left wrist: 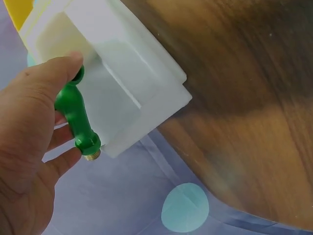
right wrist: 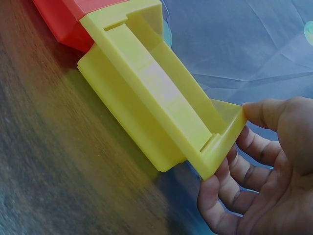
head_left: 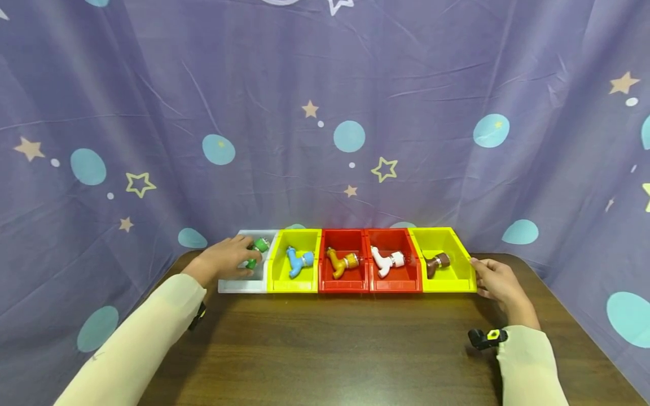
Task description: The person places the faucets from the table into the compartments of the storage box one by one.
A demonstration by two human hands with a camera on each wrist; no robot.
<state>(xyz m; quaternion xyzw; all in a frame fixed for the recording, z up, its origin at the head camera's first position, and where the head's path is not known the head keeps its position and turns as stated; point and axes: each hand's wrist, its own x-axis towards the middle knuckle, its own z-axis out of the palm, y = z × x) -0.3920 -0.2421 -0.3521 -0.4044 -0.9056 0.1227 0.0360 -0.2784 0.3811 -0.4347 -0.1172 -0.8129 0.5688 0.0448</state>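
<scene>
My left hand [head_left: 225, 260] is inside the pale grey bin [head_left: 242, 286] at the left end of a row. Between its thumb and fingers it holds a green tap [left wrist: 76, 115], whose brass threaded end shows in the left wrist view. At the row's right end, my right hand [head_left: 500, 282] grips the side wall of a yellow bin [right wrist: 161, 93], thumb on the rim and fingers curled against the outside. A brown tap [head_left: 437, 263] lies in that bin.
Between the end bins, a blue tap [head_left: 299, 261] lies in another yellow bin [head_left: 293, 286]. A mustard tap [head_left: 342, 262] and a white tap [head_left: 387, 261] lie in two red bins. The bins stand on a wooden table [head_left: 335, 344] before a patterned purple curtain [head_left: 284, 169].
</scene>
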